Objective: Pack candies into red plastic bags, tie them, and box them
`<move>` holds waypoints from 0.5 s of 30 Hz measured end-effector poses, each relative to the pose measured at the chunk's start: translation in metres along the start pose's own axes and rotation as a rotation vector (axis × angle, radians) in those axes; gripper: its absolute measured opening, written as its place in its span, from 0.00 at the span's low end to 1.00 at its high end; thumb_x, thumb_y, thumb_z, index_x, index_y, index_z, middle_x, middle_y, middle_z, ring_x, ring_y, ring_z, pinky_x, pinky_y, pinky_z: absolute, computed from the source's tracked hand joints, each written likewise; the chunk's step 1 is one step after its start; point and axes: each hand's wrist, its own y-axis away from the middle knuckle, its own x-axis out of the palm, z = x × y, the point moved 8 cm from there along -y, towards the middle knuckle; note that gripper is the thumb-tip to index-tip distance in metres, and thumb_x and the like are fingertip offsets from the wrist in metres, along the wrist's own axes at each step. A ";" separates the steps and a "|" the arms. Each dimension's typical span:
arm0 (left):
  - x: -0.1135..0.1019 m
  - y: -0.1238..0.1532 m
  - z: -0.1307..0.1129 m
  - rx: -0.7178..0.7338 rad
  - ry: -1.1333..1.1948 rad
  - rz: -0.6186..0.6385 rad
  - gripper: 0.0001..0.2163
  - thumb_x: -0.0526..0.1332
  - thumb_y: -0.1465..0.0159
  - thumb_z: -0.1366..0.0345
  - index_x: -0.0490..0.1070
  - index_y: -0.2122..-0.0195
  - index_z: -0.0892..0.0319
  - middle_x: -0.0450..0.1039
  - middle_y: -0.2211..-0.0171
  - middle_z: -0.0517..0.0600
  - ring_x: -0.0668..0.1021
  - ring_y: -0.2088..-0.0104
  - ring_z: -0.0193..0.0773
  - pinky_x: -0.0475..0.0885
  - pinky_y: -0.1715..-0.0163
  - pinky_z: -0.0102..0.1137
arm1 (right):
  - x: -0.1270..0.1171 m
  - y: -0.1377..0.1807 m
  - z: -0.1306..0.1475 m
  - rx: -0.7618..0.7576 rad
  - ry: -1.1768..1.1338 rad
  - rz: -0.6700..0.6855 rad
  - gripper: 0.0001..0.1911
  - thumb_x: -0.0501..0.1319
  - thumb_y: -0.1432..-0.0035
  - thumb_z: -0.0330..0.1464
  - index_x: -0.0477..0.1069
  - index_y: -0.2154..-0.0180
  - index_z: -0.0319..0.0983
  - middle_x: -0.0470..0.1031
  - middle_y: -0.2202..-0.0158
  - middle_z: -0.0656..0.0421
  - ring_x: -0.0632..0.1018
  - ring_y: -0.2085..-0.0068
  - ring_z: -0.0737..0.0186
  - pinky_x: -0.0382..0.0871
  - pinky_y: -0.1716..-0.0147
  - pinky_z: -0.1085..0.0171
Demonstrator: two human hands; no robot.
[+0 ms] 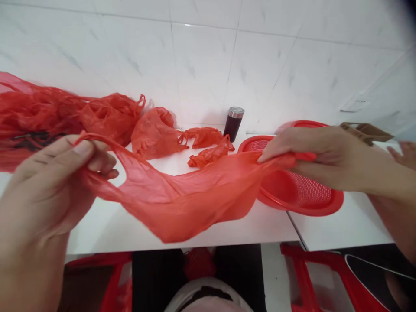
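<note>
A thin red plastic bag (182, 195) is stretched sideways above the white table (130, 234). Its handle loop is pinched in my left hand (55, 182), thumb pressed on the fingers. At the other end my right hand (312, 151) grips the bunched part of the bag between thumb and fingers. Behind and under that hand stands a red perforated plastic basket (312, 190), partly covered by the hand and the bag. Beyond the stretched bag, crumpled red bags (211, 151) lie on the table.
A heap of red plastic bags (107, 115) fills the back left along the tiled wall (201, 56). A dark tumbler with a metal lid (234, 123) stands near the wall. At the right are a brown container (368, 131) and another person's hand (406, 154). Red stools (312, 277) stand below the table edge.
</note>
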 end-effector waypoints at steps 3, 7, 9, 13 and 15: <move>0.006 0.006 0.001 -0.010 0.061 0.006 0.05 0.67 0.44 0.68 0.74 0.70 0.63 0.67 0.78 0.46 0.72 0.75 0.31 0.72 0.75 0.23 | -0.001 0.001 0.003 -0.094 0.104 0.040 0.18 0.51 0.37 0.26 0.77 0.58 0.48 0.78 0.59 0.64 0.78 0.59 0.67 0.72 0.61 0.66; 0.009 0.008 -0.002 0.052 0.047 -0.026 0.02 0.66 0.43 0.71 0.76 0.69 0.62 0.72 0.77 0.46 0.74 0.75 0.31 0.72 0.75 0.24 | -0.009 0.001 -0.002 -0.062 0.010 -0.034 0.18 0.55 0.37 0.26 0.75 0.52 0.49 0.78 0.57 0.66 0.79 0.58 0.70 0.73 0.61 0.71; 0.014 0.007 -0.010 0.125 0.040 -0.030 0.03 0.65 0.43 0.73 0.77 0.67 0.61 0.76 0.71 0.47 0.77 0.72 0.32 0.75 0.69 0.26 | -0.011 -0.002 0.003 -0.080 0.001 -0.040 0.17 0.56 0.38 0.25 0.76 0.53 0.49 0.79 0.59 0.67 0.79 0.59 0.72 0.73 0.62 0.72; 0.034 0.003 -0.025 0.221 0.073 0.058 0.04 0.63 0.40 0.73 0.77 0.66 0.61 0.77 0.61 0.49 0.78 0.58 0.36 0.74 0.54 0.32 | -0.031 -0.013 0.000 0.107 -0.098 -0.300 0.13 0.57 0.40 0.24 0.78 0.61 0.43 0.79 0.64 0.64 0.79 0.63 0.70 0.73 0.66 0.70; 0.055 0.000 -0.023 0.161 0.104 0.193 0.06 0.63 0.38 0.69 0.76 0.60 0.59 0.77 0.57 0.49 0.78 0.54 0.39 0.74 0.51 0.36 | -0.030 -0.026 0.005 0.117 -0.212 -0.356 0.13 0.57 0.41 0.22 0.78 0.63 0.40 0.79 0.64 0.64 0.79 0.64 0.69 0.73 0.66 0.70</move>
